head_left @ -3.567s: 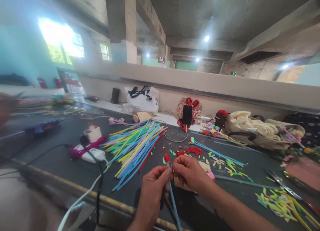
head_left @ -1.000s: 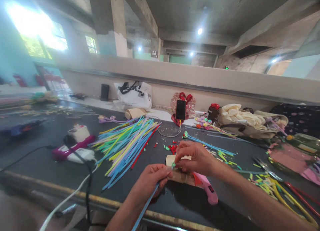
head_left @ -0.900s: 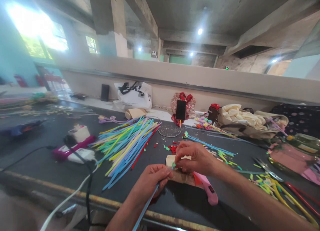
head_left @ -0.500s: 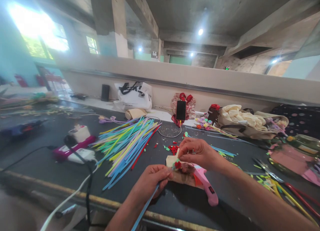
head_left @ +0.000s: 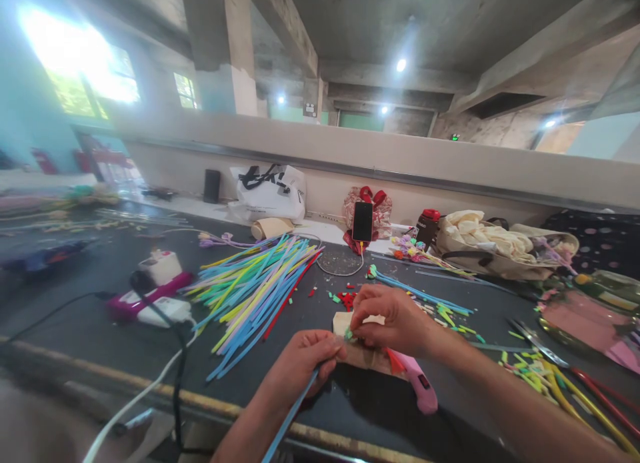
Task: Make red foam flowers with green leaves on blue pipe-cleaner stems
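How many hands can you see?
2: the left hand, holding a blue stem, and the right hand, beside it, at a small green piece. No other hands show.

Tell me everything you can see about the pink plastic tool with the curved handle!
The pink plastic-looking tool with the curved handle looks smooth, with a rounded end. A small dark panel sits on its handle, and an orange-red part shows on its inner side. In the picture it slants down to the right, beside a tan block. Its front is hidden behind the right hand; I can't tell whether they touch.
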`<state>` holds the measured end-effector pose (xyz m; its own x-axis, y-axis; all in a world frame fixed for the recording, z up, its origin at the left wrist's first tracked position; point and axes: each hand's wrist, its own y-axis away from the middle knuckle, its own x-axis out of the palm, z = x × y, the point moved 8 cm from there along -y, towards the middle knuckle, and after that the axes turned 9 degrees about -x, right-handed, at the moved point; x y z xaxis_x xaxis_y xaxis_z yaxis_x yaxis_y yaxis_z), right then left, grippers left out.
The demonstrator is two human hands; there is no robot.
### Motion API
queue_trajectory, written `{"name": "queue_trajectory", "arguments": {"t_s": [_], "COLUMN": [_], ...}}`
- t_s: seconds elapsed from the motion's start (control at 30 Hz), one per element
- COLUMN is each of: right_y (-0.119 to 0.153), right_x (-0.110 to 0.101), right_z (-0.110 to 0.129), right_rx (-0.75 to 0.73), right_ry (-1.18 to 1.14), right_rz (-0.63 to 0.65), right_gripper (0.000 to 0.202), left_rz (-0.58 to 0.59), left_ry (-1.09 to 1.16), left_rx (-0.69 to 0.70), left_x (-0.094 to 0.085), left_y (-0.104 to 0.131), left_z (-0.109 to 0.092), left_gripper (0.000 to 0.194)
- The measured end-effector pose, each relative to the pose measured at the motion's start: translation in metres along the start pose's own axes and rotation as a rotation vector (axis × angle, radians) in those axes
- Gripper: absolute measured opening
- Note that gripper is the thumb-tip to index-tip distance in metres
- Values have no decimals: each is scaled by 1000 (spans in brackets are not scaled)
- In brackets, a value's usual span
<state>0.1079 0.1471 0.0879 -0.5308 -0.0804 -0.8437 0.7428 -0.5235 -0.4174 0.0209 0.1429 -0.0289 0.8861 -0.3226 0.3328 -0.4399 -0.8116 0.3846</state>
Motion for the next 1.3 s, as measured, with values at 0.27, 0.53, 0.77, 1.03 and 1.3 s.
{"name": "queue_trajectory", "arguments": {"t_s": [0.27,0.53,0.77,1.03,1.3], "right_y": [1,0,1,0,3], "right_x": [3,3,5,7,-2], "right_z": [1,4,5,8,11], "right_rx": [-21,-53,-68,-90,-80], "right_ry": [173,256,277,318,315], "right_rz": [35,71,67,49,5], "right_gripper": [9,10,9,11,19], "left_rz": [-9,-7,-10,-4,8], "left_ry": [5,6,8,20,57], "left_rx": [12,39,26,38,35], "left_x": [0,0,0,-1,-1], "left_y": [1,2,1,0,-1], "left_z": [0,-1,-1,1,1], "left_gripper": [28,26,29,31,29]}}
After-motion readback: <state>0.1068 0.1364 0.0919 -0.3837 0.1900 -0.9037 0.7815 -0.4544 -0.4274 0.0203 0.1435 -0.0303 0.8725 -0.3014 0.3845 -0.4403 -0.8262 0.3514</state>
